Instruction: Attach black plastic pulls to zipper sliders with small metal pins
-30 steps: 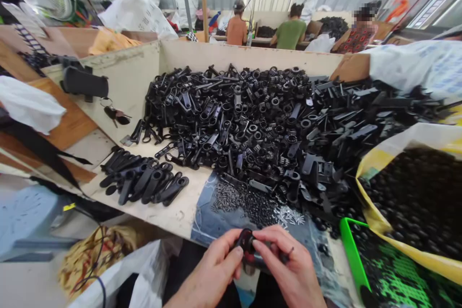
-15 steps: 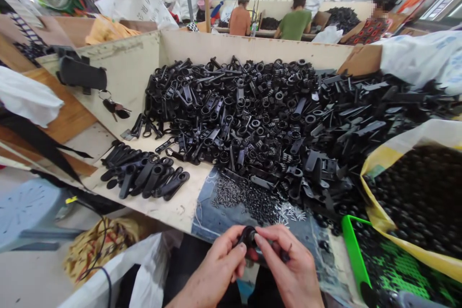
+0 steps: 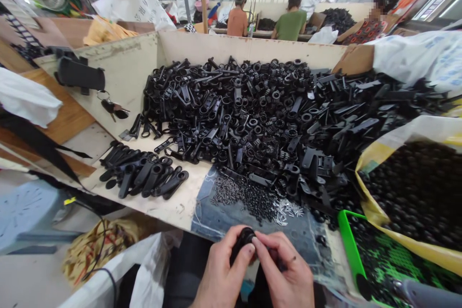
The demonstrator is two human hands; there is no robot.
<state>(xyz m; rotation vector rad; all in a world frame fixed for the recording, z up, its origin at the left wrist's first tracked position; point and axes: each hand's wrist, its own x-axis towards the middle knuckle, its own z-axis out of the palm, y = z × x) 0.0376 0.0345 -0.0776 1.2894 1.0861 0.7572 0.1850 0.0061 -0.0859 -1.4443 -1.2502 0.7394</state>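
Observation:
Near the table's front edge, both my hands meet around one black plastic part [image 3: 247, 236] with a rounded, ring-like end. My left hand [image 3: 224, 265] grips it from the left, thumb on its face. The fingers of my right hand [image 3: 283, 263] pinch it from the right; a small dark tip sticks out by that hand's knuckles. Most of the part is hidden by my fingers. Just beyond my hands lie small grey pieces [image 3: 225, 190], small black pieces [image 3: 260, 202] and silver pins [image 3: 287, 211] on a dark mat [image 3: 209, 221].
A large heap of black plastic parts [image 3: 231, 115] fills the table. Finished-looking black handles [image 3: 144, 173] lie in rows at left. At right stand a green basket [image 3: 348, 245] and a yellow-edged sack [image 3: 375, 221] of black balls. Keys [image 3: 114, 108] hang on the left board. People sit behind.
My left thumb has shifted up onto the part, and the part has turned slightly in my fingers. Both hands stay together in nearly the same place. The view has moved slightly.

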